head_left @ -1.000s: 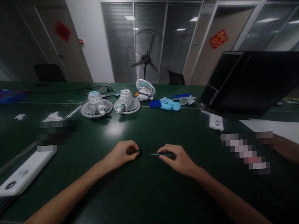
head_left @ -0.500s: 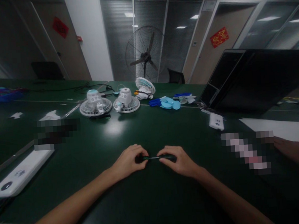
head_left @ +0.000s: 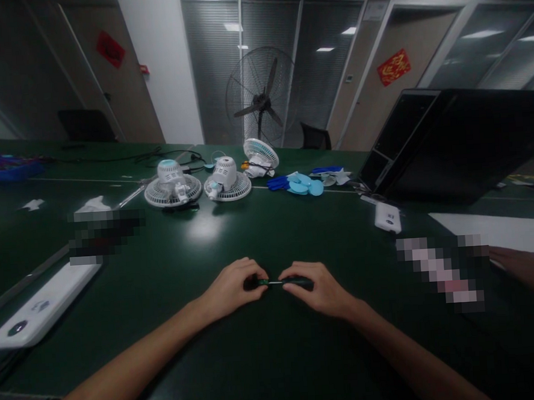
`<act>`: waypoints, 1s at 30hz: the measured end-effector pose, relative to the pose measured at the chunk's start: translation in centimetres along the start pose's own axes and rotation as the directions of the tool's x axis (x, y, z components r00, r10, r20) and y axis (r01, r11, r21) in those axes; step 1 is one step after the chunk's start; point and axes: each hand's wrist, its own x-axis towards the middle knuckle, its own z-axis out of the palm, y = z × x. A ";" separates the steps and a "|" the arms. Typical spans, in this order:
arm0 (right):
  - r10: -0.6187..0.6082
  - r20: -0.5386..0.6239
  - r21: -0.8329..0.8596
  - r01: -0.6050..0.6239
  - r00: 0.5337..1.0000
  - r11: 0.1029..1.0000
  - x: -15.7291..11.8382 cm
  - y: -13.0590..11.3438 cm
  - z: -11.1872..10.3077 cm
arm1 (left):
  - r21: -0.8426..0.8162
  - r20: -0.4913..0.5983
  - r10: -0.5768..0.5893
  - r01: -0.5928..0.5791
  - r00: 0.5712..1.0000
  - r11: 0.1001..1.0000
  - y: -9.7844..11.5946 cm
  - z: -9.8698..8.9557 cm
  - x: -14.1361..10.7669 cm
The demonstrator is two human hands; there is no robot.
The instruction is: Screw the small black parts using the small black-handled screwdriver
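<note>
"On the smooth dark-green table (head_left: 204, 361), near middle: what's held?"

"Black-handled tool with a thin silvery metal shaft (head_left: 299, 280), lying sideways. Right hand (head_left: 321, 290) pinches its handle, thumb against fingers. Left hand (head_left: 231, 288) pinches a small green-and-dark piece (head_left: 263, 282), mostly hidden by the fingers."

"Hands touching?"

"No, just apart. The shaft bridges the gap and reaches the piece. Whether it sits inside or only butts against it, can't tell. Can't tell if the hands rest on the table either."

"Step?"

"My read: working tool and piece end to end, fitting or freeing. Can't say which."

"Next move calls for?"

"Probably firm pinches both sides, shaft and piece on one line, then a push, pull or twist along it, left hand bracing. If they go crooked, the shaft could slip."

"Anything close by?"

"Not really. White round-grilled plastic fan (head_left: 226, 181) and light-blue plastic fan blade (head_left: 304, 184) lie farther back, co-worker's hand (head_left: 519, 266) well off right."
</note>
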 end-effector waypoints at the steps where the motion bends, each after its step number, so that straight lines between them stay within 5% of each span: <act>1: 0.002 0.000 -0.009 -0.002 1.000 1.000 0.0 0.0 0.1 | -0.001 -0.002 0.004 -0.004 1.000 1.000 0.0 0.0 0.0; 10: -0.042 -0.116 0.051 0.048 0.992 0.998 1.0 -1.6 1.0 | 0.027 -0.019 0.039 -0.039 0.999 0.999 -0.2 0.2 0.2; 18: 0.070 -0.193 0.056 -0.061 0.979 0.997 0.2 -0.2 -0.5 | 0.051 0.006 0.065 -0.065 0.998 0.997 -1.1 -0.7 -2.2; 25: 0.078 -0.145 0.100 -0.064 0.986 0.993 0.1 0.0 -0.4 | 0.136 -0.086 -0.041 0.053 0.995 0.989 -7.2 -6.6 -4.6; 30: 0.100 -0.147 0.085 -0.088 0.984 0.992 0.1 -0.2 -0.5 | 0.234 -0.311 -0.238 0.316 0.920 0.919 -14.0 -12.3 -5.0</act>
